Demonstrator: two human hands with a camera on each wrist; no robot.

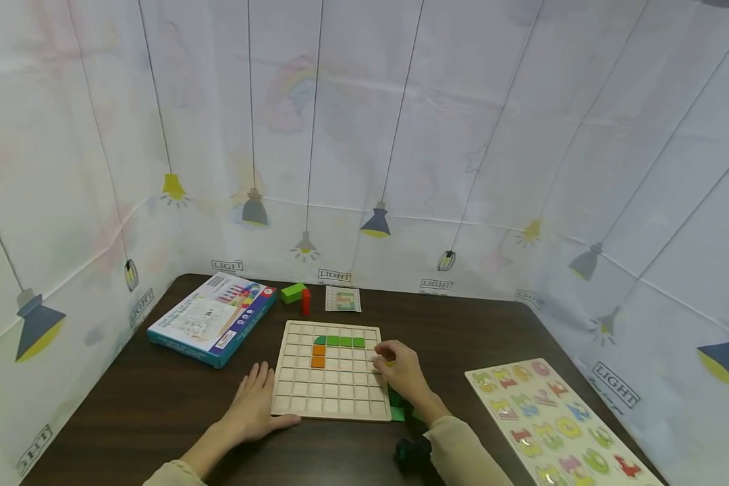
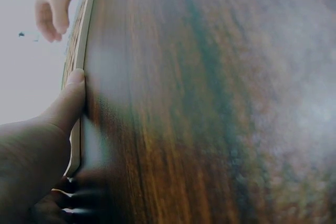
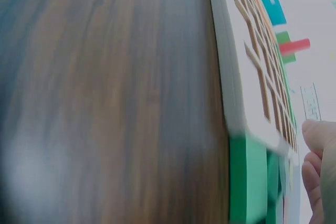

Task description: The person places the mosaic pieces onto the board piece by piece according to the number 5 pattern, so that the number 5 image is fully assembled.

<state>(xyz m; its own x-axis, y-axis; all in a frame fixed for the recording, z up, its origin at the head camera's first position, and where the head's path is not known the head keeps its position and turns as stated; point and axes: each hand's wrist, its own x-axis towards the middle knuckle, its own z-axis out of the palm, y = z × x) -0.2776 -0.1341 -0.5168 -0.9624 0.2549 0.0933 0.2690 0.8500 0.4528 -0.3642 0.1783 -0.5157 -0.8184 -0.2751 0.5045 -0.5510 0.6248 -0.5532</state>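
A wooden grid board (image 1: 340, 389) lies on the dark table. Several green pieces (image 1: 346, 342) form a row in its upper cells, with orange pieces (image 1: 318, 356) below the row's left end. My left hand (image 1: 252, 405) rests spread at the board's lower left corner; its thumb (image 2: 72, 95) touches the board's edge in the left wrist view. Over the board's right edge hovers my right hand (image 1: 403, 370), fingers loosely bent, with nothing visible between them. A small bit of yellow (image 1: 391, 364) shows beside those fingers. Green blocks (image 3: 248, 179) sit against the board's right side, partly hidden by the forearm.
A blue-and-white box (image 1: 209, 317) lies at the back left. Beside it are a green block (image 1: 292, 293), a red block (image 1: 306, 302) and a pattern card (image 1: 343, 299). A number puzzle board (image 1: 543, 418) occupies the right; a dark object (image 1: 412, 451) lies near my right sleeve.
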